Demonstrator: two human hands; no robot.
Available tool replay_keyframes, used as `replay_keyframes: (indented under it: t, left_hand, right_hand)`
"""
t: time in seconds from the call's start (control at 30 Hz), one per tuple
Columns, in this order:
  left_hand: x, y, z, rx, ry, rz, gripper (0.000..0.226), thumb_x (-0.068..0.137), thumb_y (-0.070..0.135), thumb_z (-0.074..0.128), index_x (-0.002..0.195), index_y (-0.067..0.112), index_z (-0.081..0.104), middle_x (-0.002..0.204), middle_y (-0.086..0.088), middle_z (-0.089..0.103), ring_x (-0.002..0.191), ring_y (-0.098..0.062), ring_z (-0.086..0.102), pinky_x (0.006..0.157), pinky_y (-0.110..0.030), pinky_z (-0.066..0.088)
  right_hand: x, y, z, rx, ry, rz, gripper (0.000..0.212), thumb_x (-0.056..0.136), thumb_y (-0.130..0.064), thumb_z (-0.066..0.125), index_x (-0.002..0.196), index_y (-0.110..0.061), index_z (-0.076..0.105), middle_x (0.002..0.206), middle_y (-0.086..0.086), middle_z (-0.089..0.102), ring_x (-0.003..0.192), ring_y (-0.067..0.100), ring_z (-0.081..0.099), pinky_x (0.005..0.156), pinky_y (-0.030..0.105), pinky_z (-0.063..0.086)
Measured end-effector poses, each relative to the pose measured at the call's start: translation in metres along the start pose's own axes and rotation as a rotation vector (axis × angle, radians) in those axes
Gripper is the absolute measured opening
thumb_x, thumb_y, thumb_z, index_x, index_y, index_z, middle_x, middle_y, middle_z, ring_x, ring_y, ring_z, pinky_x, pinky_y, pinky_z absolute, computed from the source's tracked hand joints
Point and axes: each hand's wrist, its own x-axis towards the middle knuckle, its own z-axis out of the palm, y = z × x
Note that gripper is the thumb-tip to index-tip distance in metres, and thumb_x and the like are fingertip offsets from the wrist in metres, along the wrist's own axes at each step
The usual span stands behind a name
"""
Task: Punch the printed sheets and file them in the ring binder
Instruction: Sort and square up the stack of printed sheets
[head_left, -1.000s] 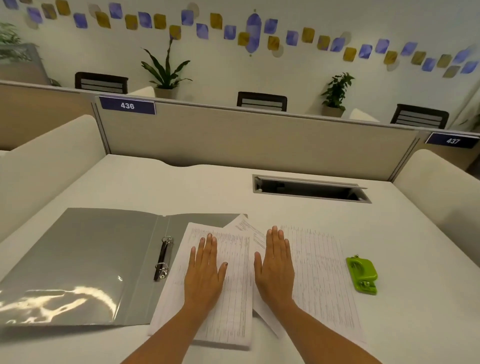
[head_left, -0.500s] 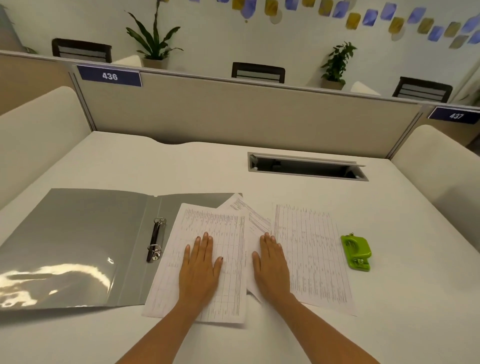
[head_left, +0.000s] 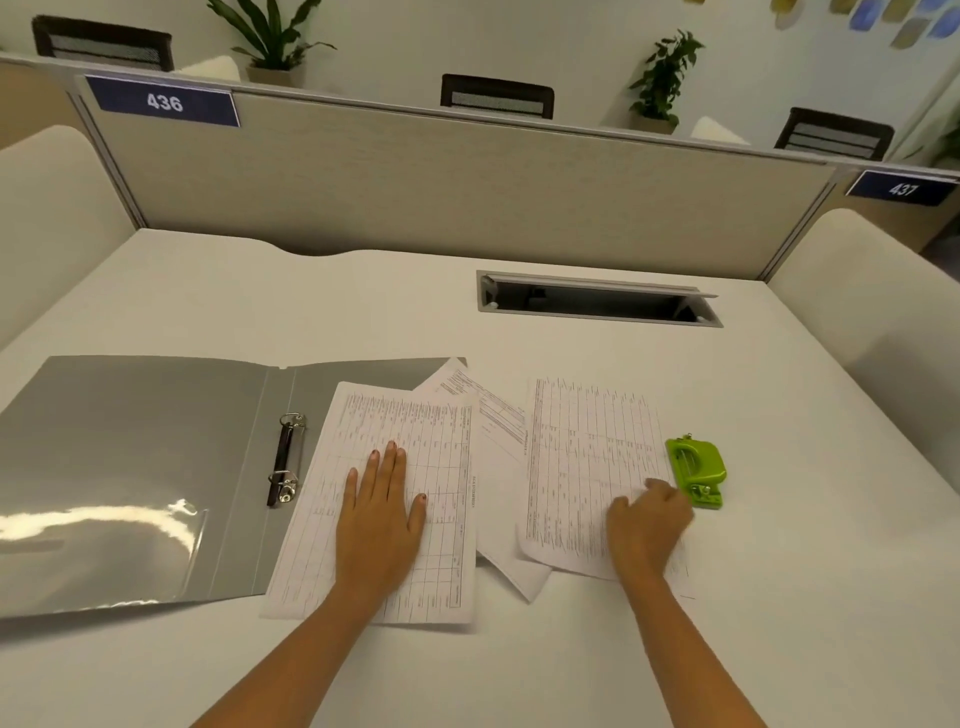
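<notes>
The left hand (head_left: 382, 512) lies flat in the lower middle of the frame, fingers straight and close together, thumb out to the side; it presses down on the left printed sheet (head_left: 447, 452) and holds nothing.

That sheet has its left edge over the right flap of the grey ring binder (head_left: 130, 441); the binder lies open and flat at the left of the frame; its two metal rings (head_left: 285, 460) stand just beside the sheet's edge.

The right hand (head_left: 649, 525) is lower right of the middle, on the right printed sheet (head_left: 582, 441); its fingers are bent and their tips touch the paper near its right edge; I cannot tell if it pinches the paper or only rests on it.

A middle printed sheet (head_left: 493, 421) lies tilted between the other two, partly under both.

The green hole punch (head_left: 696, 470) sits on the white desk (head_left: 363, 312) just beside the right sheet's right edge, very near the right hand; I cannot tell if they touch.

Higher up, an open cable slot (head_left: 597, 301) is set in the desk; behind it stands a beige divider wall (head_left: 441, 182); a blue sign reading 436 (head_left: 163, 102) is at the upper left and another reading 437 (head_left: 903, 188) at the upper right.
</notes>
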Motion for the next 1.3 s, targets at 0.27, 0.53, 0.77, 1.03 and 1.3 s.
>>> replay_keyframes:
  t: [0.27, 0.53, 0.77, 1.03, 1.3]
  left_hand:
    - [0.000, 0.002, -0.002, -0.015, -0.010, -0.007, 0.069, 0.093, 0.050, 0.017, 0.152, 0.014, 0.014, 0.159, -0.002, 0.015, 0.147, -0.018, 0.010, 0.120, -0.041, 0.008]
    - [0.000, 0.002, -0.006, -0.048, -0.034, -0.010, 0.068, 0.093, 0.049, 0.020, 0.151, 0.013, 0.017, 0.159, -0.002, 0.018, 0.147, -0.019, 0.013, 0.120, -0.043, 0.010]
    - [-0.001, 0.002, -0.010, -0.056, -0.088, 0.001, 0.070, 0.093, 0.050, 0.016, 0.151, 0.011, 0.017, 0.158, -0.002, 0.016, 0.147, -0.024, 0.015, 0.119, -0.049, 0.014]
    - [0.016, 0.045, -0.082, -0.714, -0.257, -0.154, 0.067, 0.091, 0.063, 0.019, 0.149, 0.042, -0.006, 0.160, 0.011, 0.008, 0.145, -0.019, 0.017, 0.117, -0.047, 0.011]
    - [0.049, 0.033, -0.155, -1.516, -0.334, -0.419, 0.032, 0.092, 0.033, 0.054, 0.122, 0.024, 0.060, 0.117, -0.002, 0.070, 0.104, -0.023, 0.068, 0.082, -0.043, 0.056]
  right_hand:
    - [0.004, 0.012, -0.020, -0.325, -0.087, 0.298, 0.082, 0.070, -0.052, 0.074, 0.118, 0.006, 0.040, 0.124, 0.028, 0.044, 0.114, 0.042, 0.043, 0.096, 0.048, 0.037]
    - [0.016, 0.001, -0.026, -0.118, -0.254, 0.361, 0.071, 0.074, -0.031, 0.077, 0.126, 0.001, 0.040, 0.128, 0.023, 0.048, 0.116, 0.041, 0.048, 0.094, 0.049, 0.042]
    - [-0.003, -0.018, -0.052, 0.126, 0.097, -0.023, 0.005, 0.091, -0.008, 0.054, 0.089, -0.012, 0.057, 0.091, 0.009, 0.064, 0.076, 0.027, 0.058, 0.067, 0.037, 0.051]
    - [-0.021, -0.066, -0.096, 0.600, 0.016, -0.201, 0.012, 0.088, -0.010, 0.062, 0.097, -0.016, 0.057, 0.095, -0.003, 0.059, 0.088, 0.014, 0.055, 0.060, 0.005, 0.039]
    - [-0.038, -0.087, -0.071, 0.722, -0.356, -0.112, 0.018, 0.084, -0.015, 0.067, 0.100, -0.021, 0.060, 0.100, -0.007, 0.065, 0.100, 0.017, 0.062, 0.088, 0.040, 0.054]
